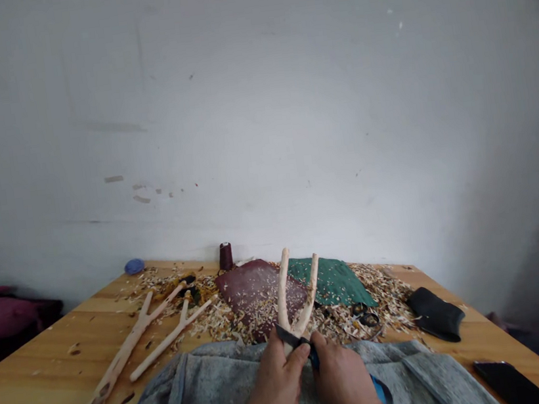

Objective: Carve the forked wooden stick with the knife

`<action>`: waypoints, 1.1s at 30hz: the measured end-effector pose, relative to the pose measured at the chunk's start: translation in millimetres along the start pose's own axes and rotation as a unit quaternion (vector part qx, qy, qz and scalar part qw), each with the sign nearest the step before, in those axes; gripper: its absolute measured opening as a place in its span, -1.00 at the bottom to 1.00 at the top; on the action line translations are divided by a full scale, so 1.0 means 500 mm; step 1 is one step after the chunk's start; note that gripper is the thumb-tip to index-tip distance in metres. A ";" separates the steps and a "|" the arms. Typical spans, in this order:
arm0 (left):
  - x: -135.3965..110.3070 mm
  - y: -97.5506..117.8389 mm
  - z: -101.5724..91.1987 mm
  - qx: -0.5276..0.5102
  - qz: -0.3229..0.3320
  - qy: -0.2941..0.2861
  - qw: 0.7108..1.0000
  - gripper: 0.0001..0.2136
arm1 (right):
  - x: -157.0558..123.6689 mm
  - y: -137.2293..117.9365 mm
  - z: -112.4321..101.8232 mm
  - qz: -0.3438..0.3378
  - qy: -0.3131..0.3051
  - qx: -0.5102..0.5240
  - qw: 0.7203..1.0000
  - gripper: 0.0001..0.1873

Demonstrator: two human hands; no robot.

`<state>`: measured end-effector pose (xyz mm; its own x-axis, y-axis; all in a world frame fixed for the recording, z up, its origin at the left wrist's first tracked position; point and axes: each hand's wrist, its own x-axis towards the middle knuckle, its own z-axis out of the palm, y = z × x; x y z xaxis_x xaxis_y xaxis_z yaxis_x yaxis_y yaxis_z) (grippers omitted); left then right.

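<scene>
A peeled, Y-shaped forked stick (284, 293) points away from me, its two prongs rising over the wood shavings. Around its stem below the fork, my left hand (277, 376) is closed, the thumb reaching toward the blade. My right hand (342, 378) grips a knife (290, 337) with a dark blade and a blue handle. That blade lies across the stick just under the fork. Beneath both hands spreads a grey cloth (214, 388).
Two more peeled forked sticks, a long one (117, 368) and a shorter one (171, 337), lie left on the wooden table (25, 380). Behind are maroon (254, 290) and green sheets (334, 279), a thread spool (226, 256) and shavings. Right: a black object (436, 314) and a phone (512, 382).
</scene>
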<state>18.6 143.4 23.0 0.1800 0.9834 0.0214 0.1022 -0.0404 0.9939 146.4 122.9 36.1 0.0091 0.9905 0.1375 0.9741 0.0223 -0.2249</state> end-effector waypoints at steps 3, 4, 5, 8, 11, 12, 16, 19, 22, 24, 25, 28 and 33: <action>0.000 0.002 -0.001 -0.027 0.013 0.015 0.999 -0.66 | 0.000 -0.001 0.000 0.004 0.006 0.001 1.000 -0.69; 0.000 0.003 -0.002 -0.036 0.025 0.022 0.999 -0.66 | 0.000 0.000 0.000 0.003 0.007 0.006 1.000 -0.70; 0.000 0.005 -0.003 -0.040 0.039 0.030 0.998 -0.66 | 0.001 0.001 0.000 0.001 0.009 0.014 1.000 -0.71; 0.000 0.009 -0.010 -0.029 0.092 0.046 0.994 -0.64 | 0.002 0.005 0.000 -0.013 0.008 0.046 0.999 -0.74; -0.001 0.013 -0.015 -0.020 0.115 0.043 0.992 -0.64 | 0.003 0.008 0.000 -0.030 0.006 0.069 0.997 -0.72; -0.002 0.013 -0.016 -0.020 0.112 0.039 0.993 -0.64 | 0.003 0.008 0.000 -0.032 0.003 0.073 0.997 -0.71; -0.004 0.013 -0.015 -0.032 0.080 0.021 0.996 -0.61 | 0.002 0.005 -0.001 -0.032 -0.007 0.080 0.996 -0.73; -0.007 0.014 -0.013 -0.041 0.045 0.006 0.998 -0.60 | 0.002 0.004 -0.003 -0.027 -0.005 0.067 0.997 -0.72; -0.009 0.016 -0.010 -0.043 0.027 0.006 0.999 -0.61 | 0.001 0.003 -0.004 -0.018 0.001 0.048 0.999 -0.71; -0.009 0.018 -0.007 -0.037 0.029 0.016 0.999 -0.64 | 0.000 0.001 -0.006 -0.016 0.004 0.042 0.999 -0.70; -0.008 0.019 -0.006 -0.031 0.034 0.022 0.999 -0.65 | -0.001 0.000 -0.007 -0.015 0.005 0.040 0.999 -0.69; -0.005 0.022 -0.005 -0.005 0.067 0.039 0.997 -0.70 | -0.003 -0.005 -0.010 -0.006 0.000 0.032 0.999 -0.68; -0.005 0.023 -0.008 0.037 0.118 0.037 0.992 -0.72 | -0.004 -0.011 -0.011 0.009 -0.004 0.002 1.000 -0.67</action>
<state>15.3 141.4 35.0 0.1350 0.9550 0.2640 0.1372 -0.2819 0.9496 142.1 120.2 42.2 0.0251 0.9919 0.1247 0.9731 0.0044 -0.2305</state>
